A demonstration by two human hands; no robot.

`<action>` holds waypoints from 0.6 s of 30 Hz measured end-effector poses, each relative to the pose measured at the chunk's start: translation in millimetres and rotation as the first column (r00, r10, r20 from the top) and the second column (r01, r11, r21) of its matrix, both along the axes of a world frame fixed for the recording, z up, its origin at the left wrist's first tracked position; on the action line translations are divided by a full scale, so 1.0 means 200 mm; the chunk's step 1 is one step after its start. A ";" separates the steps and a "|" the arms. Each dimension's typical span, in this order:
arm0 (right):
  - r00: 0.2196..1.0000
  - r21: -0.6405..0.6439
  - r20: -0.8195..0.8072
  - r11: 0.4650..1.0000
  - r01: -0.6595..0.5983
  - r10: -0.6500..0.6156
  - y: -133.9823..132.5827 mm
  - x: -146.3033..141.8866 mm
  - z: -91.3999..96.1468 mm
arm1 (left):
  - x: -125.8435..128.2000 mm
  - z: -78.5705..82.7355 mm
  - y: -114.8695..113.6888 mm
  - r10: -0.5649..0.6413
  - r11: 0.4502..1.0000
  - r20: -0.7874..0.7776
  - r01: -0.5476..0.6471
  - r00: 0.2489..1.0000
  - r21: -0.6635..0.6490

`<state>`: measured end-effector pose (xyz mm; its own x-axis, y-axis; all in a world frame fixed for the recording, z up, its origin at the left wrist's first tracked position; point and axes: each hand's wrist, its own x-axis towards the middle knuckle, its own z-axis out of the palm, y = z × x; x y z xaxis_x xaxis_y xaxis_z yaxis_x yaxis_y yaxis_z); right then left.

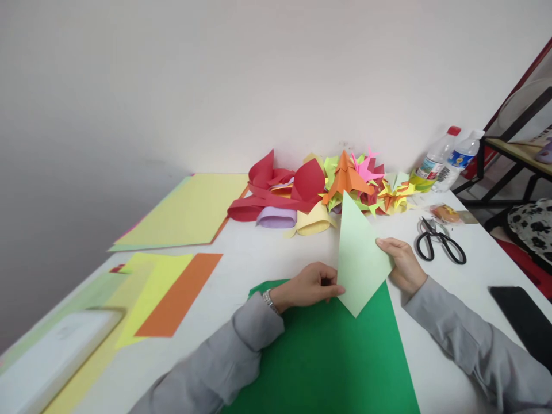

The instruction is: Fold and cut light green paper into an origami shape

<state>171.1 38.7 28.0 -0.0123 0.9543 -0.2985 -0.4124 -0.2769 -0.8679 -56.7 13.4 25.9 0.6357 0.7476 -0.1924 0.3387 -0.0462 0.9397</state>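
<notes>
1. A pale green, four-cornered paper sheet stands raised between my left hand and right hand, over a dark green paper sheet at the white table's near edge.
2. Its long axis runs nearly upright on my feed, its peak toward the table's far edge.
3. Left thumb and forefinger pinch the lower left edge; right thumb grips the right corner, the fingers behind hidden.
4. Neither hand is nearer: both touch it, from opposite sides.
</notes>
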 end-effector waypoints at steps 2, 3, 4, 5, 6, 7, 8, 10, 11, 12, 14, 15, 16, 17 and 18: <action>1.000 -0.005 0.003 1.000 -0.009 0.009 0.00 0.00 0.00 | 0.00 0.01 0.00 -0.001 1.000 0.023 0.001 1.000 -0.009; 1.000 -0.004 0.007 1.000 -0.016 0.016 0.00 0.00 0.00 | 0.00 0.01 0.00 0.003 1.000 0.027 -0.003 1.000 -0.005; 1.000 0.000 0.013 1.000 -0.026 0.026 0.00 0.00 0.00 | 0.01 0.01 0.00 0.010 1.000 0.021 -0.010 1.000 0.006; 0.999 0.007 0.022 0.999 -0.037 0.037 0.00 0.00 -0.01 | 0.01 0.01 0.00 0.016 1.000 0.008 -0.016 1.000 0.018; 0.998 0.014 0.032 0.999 -0.047 0.046 0.00 0.00 -0.01 | 0.00 0.00 0.00 0.020 0.999 -0.006 -0.020 1.000 0.028; 0.998 0.020 0.041 0.998 -0.055 0.054 0.00 0.00 -0.01 | 0.00 0.00 0.00 0.021 0.999 -0.018 -0.021 1.000 0.032; 0.997 0.023 0.048 0.998 -0.060 0.059 0.00 0.00 -0.01 | 0.00 0.00 0.00 0.020 0.999 -0.026 -0.019 0.999 0.032; 0.997 0.021 0.055 0.998 -0.057 0.056 0.00 0.00 -0.01 | 0.00 0.00 0.00 0.020 1.000 -0.025 -0.020 0.999 0.021; 0.997 0.018 0.054 0.998 -0.053 0.052 0.00 0.00 -0.01 | 0.00 0.00 0.00 0.024 1.000 -0.020 -0.024 1.000 0.016; 0.997 0.014 0.053 0.999 -0.051 0.050 0.00 0.00 -0.01 | 0.00 0.00 0.00 0.028 0.999 -0.017 -0.028 0.999 0.017; 0.998 0.010 0.049 0.999 -0.046 0.045 0.00 0.00 0.00 | 0.00 0.00 0.00 0.028 0.999 -0.021 -0.027 0.999 0.029; 0.998 0.010 0.047 0.999 -0.046 0.045 0.00 0.00 0.00 | 0.00 -0.01 0.00 0.024 0.999 -0.030 -0.023 0.999 0.037; 0.998 0.012 0.045 0.999 -0.048 0.047 0.00 0.00 0.00 | 0.00 -0.01 0.00 0.020 0.999 -0.042 -0.018 0.999 0.046; 0.998 0.015 0.044 0.999 -0.051 0.050 0.00 0.00 -0.01 | 0.00 -0.01 0.00 0.016 0.998 -0.059 -0.013 0.998 0.053; 0.998 0.017 0.043 0.998 -0.054 0.053 0.00 0.00 -0.01 | 0.00 -0.01 0.00 0.012 0.998 -0.076 -0.007 0.997 0.058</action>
<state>171.0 38.3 26.4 -0.0512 0.9580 -0.2822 -0.3604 -0.2813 -0.8894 -56.3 13.0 24.1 0.6136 0.7649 -0.1960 0.4097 -0.0963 0.9071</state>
